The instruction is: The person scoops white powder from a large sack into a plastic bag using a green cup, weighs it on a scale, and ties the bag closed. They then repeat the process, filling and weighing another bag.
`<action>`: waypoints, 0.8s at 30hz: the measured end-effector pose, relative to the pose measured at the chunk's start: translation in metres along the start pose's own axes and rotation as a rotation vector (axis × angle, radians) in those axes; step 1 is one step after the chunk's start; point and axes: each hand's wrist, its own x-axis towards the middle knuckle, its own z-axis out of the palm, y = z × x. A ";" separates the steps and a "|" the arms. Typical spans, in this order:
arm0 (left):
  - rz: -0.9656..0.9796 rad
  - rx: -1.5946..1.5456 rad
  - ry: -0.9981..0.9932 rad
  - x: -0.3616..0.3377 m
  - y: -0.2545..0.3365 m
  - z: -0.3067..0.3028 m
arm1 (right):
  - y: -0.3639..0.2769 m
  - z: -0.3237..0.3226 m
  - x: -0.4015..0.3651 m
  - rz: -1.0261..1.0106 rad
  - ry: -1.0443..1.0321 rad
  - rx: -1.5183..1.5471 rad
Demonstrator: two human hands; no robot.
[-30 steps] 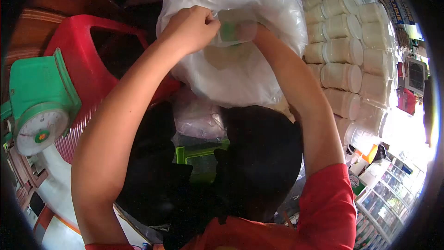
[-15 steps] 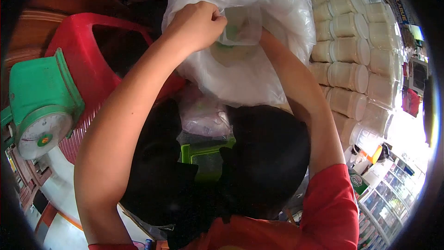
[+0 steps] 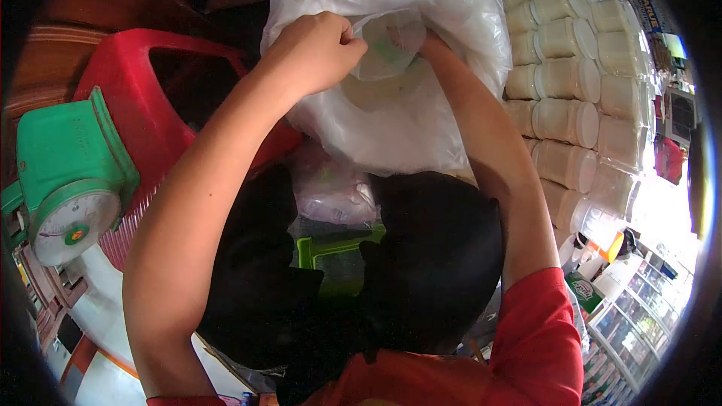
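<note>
Your left hand point(image 3: 325, 46) reaches forward with its wrist bent, fingers curled nearly into a fist and pinching the edge of a clear plastic container point(image 3: 380, 62). Your right hand point(image 3: 423, 42) reaches in from the other side, partly hidden behind that container; whether its fingers are open or gripping, you cannot tell from this view. The container is see-through, with a blurred green patch showing in it, and sits tilted over the mouth of the big translucent bag point(image 3: 406, 139). Half a second ago its outline looked squarer; now it appears rounder.
</note>
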 end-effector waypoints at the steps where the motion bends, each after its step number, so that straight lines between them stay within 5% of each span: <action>1: 0.008 -0.005 -0.008 -0.002 0.003 -0.002 | 0.002 -0.004 0.013 -0.037 0.005 -0.017; 12: 0.007 0.091 -0.242 -0.015 0.019 0.007 | 0.002 0.026 0.077 -0.480 0.064 -0.196; 24: 0.005 0.046 -0.228 -0.021 0.008 0.007 | 0.033 0.057 0.124 -0.939 0.119 -0.419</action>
